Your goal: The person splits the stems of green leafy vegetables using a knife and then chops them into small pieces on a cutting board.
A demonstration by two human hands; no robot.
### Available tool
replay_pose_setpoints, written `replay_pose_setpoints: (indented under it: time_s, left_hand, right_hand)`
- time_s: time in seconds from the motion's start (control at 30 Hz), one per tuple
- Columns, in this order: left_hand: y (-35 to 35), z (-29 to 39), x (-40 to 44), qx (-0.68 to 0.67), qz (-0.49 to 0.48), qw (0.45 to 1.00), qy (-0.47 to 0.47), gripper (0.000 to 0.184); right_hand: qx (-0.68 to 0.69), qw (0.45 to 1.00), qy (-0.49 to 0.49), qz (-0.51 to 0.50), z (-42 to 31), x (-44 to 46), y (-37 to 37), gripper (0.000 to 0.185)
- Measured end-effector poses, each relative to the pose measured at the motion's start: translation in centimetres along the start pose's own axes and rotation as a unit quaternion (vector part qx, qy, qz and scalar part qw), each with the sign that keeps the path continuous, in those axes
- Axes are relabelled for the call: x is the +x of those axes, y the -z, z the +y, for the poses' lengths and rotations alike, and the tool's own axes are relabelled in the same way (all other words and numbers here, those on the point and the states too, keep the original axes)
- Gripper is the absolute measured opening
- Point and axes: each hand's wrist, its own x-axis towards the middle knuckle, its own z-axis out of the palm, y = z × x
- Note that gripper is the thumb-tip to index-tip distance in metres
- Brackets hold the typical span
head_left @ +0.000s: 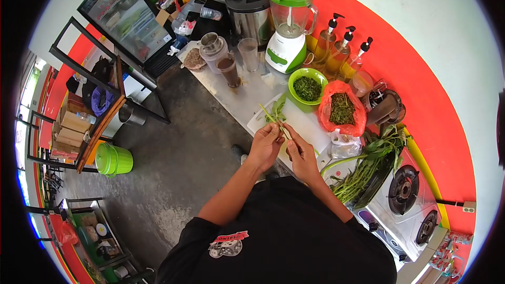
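Observation:
My left hand (264, 147) pinches a leafy green stem (277, 109) above the white cutting board (309, 126). Close beside it, my right hand (303, 160) has its fingers closed on the lower part of the same stem; a pale, narrow piece shows between its fingers, too small to make out. Beyond the board stands a green bowl (292, 80) of finely chopped greens. Right of that, a red plastic bag (359, 106) holds more chopped greens. A bundle of long-stemmed leafy greens (363, 171) lies to my right, beside the stove.
A green-lidded blender (288, 47), a steel container (249, 21), a cup of brown liquid (229, 71) and pump bottles (337, 60) line the counter's back. A gas stove (407, 215) sits at the right. On the floor at left is a green bucket (117, 160).

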Motion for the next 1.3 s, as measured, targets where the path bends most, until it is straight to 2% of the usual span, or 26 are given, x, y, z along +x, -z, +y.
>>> replay_pose_setpoints:
  time_s: [0.07,0.17,0.33,0.43,0.53,0.73,0.83,0.93,1.03,1.1,1.3]
  left_hand:
    - [0.4,0.0,0.0,0.004,-0.018,1.000,0.003,0.015]
    - [1.1,-0.6,-0.2,0.015,-0.054,0.998,0.009,0.016]
    - [0.3,-0.4,-0.3,0.018,-0.081,0.997,0.005,0.018]
    - [-0.4,0.0,-0.3,0.040,-0.051,0.998,0.011,0.018]
    - [0.5,0.1,-0.1,-0.011,-0.064,0.998,0.013,0.016]
    - [1.8,-1.0,0.0,-0.022,-0.026,0.999,0.022,0.022]
    - [1.5,-1.5,0.0,0.018,-0.077,0.997,0.013,0.027]
    - [0.5,-1.5,-0.7,-0.045,-0.118,0.991,0.049,0.029]
    - [0.5,-1.6,-0.3,-0.052,-0.109,0.992,0.041,0.028]
    - [0.6,-1.5,0.1,-0.050,-0.028,0.998,0.019,0.026]
    - [0.6,-0.8,-0.3,-0.017,-0.029,0.999,0.021,0.012]
  right_hand:
    - [0.038,0.997,0.071,0.018,-0.3,-0.1,-0.4,0.045]
    - [0.022,0.993,0.111,0.023,1.3,0.4,-0.6,0.050]
    - [0.033,0.994,0.100,0.022,0.6,-0.2,-0.2,0.049]
    - [0.042,0.995,0.088,0.015,0.6,-0.6,0.2,0.046]
    - [0.067,0.994,0.081,0.008,1.7,-1.1,0.3,0.043]
    - [0.121,0.990,0.065,-0.001,2.2,-1.5,0.2,0.043]
    - [0.117,0.991,0.070,0.013,2.0,-1.3,0.0,0.044]
    - [0.117,0.990,0.076,0.026,1.8,-1.5,0.0,0.043]
    - [0.095,0.992,0.083,0.031,2.3,-1.5,0.5,0.043]
    - [0.072,0.993,0.088,0.028,2.7,-1.7,0.8,0.042]
    - [0.086,0.993,0.067,0.036,2.5,-2.2,0.8,0.043]
